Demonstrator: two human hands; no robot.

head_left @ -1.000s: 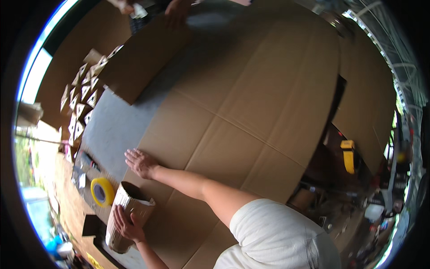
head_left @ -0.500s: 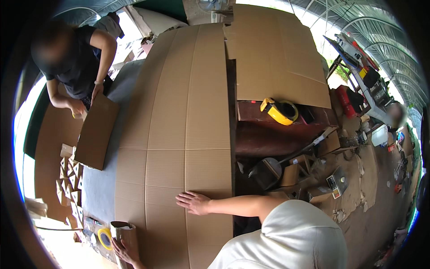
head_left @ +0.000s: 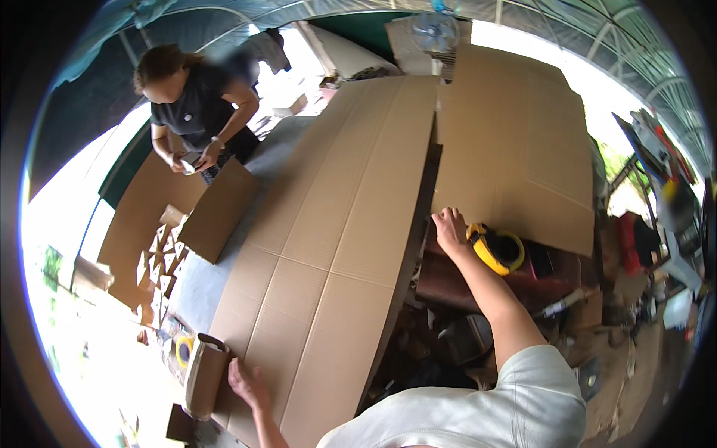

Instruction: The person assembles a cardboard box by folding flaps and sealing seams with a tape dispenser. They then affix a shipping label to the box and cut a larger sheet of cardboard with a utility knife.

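A long sheet of brown corrugated cardboard with crease lines covers the table before me. My left hand is over its near left part, open with the fingers apart, right beside a rolled piece of cardboard and apart from it. My right hand is stretched forward past the sheet's right edge. Its fingers are bent together at the edge of a second cardboard sheet; what they hold, if anything, is hidden. Just right of it lies a yellow and black tape dispenser.
Across the table at the far left, a person handles a small item above a cardboard piece. Several small folded boxes are stacked there. A yellow tape roll lies near the rolled cardboard. A fan stands at the back.
My right hand has left the cardboard sheet and reached forward right, beside the tape dispenser. My left hand has let go of the rolled cardboard and moved right. The view has turned.
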